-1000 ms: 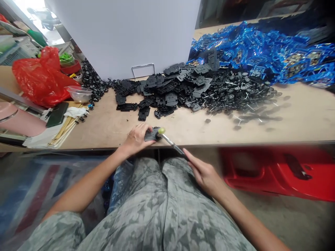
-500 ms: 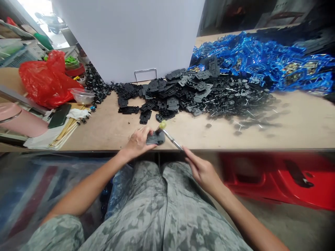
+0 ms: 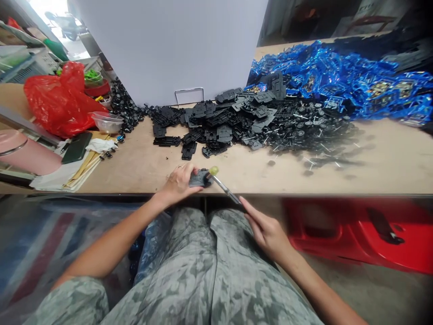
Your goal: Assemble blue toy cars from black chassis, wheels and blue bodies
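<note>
Black chassis point(image 3: 202, 178) — left fingers point(image 3: 185, 171) round it, right fingers point(image 3: 247, 208) pinching metal tool point(image 3: 221, 186), clear bowl point(image 3: 107, 122)

Dark grey plastic toy car chassis point(image 3: 200, 178) was gripped flat in the left hand point(image 3: 178, 184). A slim steel-shafted tool point(image 3: 221, 186), probably a screwdriver, had its yellow-green knob right against the chassis, and it slanted down and away to the right hand point(image 3: 267, 232), which pinched its dark far end.

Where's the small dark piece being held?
In the head view, the dark plastic piece sits in the left hand at the bench's near edge, below the black parts heap, touching a metal tool from the right hand.
</note>
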Motion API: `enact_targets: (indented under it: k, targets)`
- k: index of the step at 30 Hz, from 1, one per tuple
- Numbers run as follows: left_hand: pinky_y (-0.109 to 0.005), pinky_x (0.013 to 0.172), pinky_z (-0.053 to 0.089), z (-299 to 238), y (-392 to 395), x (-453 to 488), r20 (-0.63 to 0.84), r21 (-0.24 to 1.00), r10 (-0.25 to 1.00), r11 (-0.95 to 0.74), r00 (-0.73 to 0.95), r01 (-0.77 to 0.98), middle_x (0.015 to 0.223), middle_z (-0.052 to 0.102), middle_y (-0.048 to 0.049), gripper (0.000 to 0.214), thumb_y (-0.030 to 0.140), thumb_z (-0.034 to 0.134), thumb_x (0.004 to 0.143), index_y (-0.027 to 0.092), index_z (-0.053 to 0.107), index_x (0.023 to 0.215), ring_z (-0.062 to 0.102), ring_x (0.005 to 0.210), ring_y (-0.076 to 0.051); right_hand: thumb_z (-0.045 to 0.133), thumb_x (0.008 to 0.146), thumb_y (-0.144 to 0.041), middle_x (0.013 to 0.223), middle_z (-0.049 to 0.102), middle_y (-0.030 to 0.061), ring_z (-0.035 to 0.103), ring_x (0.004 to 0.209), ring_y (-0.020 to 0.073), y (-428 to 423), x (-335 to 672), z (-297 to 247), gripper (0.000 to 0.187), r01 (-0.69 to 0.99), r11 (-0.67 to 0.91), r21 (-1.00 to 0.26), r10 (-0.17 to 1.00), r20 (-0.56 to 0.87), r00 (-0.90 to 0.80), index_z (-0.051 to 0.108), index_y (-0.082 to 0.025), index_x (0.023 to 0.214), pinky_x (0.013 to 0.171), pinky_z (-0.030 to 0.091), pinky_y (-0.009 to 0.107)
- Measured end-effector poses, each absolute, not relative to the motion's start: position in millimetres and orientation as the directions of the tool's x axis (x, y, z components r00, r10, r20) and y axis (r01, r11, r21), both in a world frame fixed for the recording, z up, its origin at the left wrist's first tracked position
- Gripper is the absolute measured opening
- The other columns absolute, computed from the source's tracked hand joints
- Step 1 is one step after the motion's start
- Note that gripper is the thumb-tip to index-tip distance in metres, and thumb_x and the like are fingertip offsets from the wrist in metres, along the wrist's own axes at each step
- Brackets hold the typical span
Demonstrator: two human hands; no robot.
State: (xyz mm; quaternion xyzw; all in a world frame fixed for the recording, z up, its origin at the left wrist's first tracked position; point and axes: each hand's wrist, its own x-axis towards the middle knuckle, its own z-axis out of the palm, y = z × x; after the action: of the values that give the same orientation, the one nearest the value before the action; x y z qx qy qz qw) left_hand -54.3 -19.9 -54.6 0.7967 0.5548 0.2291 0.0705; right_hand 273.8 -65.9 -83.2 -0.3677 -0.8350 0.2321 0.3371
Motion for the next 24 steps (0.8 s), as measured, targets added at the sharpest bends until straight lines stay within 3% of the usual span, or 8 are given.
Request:
enact_targets:
  k: [5, 10, 15, 24]
  targets:
    - [-0.036, 0.076, 0.050, -55, -20, -55, 0.289, 0.351, 0.916, -0.371, 0.277, 0.860, 0.096, 0.064, -0.0036, 0.049, 0.035, 0.087, 0.073, 0.023, 0.048, 0.100, 0.064, 0.086, -0.025, 0.052, 0.101, -0.012, 0.141, 0.066, 0.0091, 0.074, 0.116, 0.0211, -72, 278, -85, 0.059, 0.451, 0.604, -0.657, 0.786, 0.397, -0.473, 0.042, -0.024, 0.158, 0.095, 0.063, 0.024]
    - [-0.036, 0.077, 0.050, -55, -22, -56, 0.268, 0.358, 0.920, -0.371, 0.287, 0.857, 0.098, 0.064, -0.0037, 0.048, 0.034, 0.087, 0.074, 0.023, 0.048, 0.101, 0.065, 0.088, -0.025, 0.051, 0.103, -0.019, 0.140, 0.067, 0.0080, 0.073, 0.118, 0.0239, -60, 273, -88, 0.050, 0.496, 0.553, -0.669, 0.828, 0.380, -0.411, 0.051, -0.022, 0.152, 0.097, 0.063, 0.028]
    - [-0.036, 0.081, 0.051, -54, -24, -57, 0.251, 0.358, 0.917, -0.386, 0.311, 0.850, 0.099, 0.064, -0.0034, 0.047, 0.036, 0.085, 0.077, 0.023, 0.048, 0.103, 0.065, 0.091, -0.025, 0.051, 0.103, -0.023, 0.128, 0.075, 0.0065, 0.078, 0.106, 0.0229, -48, 266, -91, 0.046, 0.532, 0.504, -0.680, 0.856, 0.310, -0.414, 0.057, -0.022, 0.148, 0.087, 0.065, 0.026]
    - [-0.035, 0.080, 0.051, -51, -23, -57, 0.241, 0.367, 0.920, -0.381, 0.309, 0.849, 0.100, 0.065, -0.0036, 0.047, 0.032, 0.086, 0.075, 0.023, 0.048, 0.101, 0.065, 0.091, -0.025, 0.050, 0.103, -0.015, 0.141, 0.067, 0.0082, 0.075, 0.114, 0.0208, -66, 280, -91, 0.054, 0.465, 0.568, -0.679, 0.816, 0.391, -0.426, 0.046, -0.024, 0.156, 0.094, 0.062, 0.024]
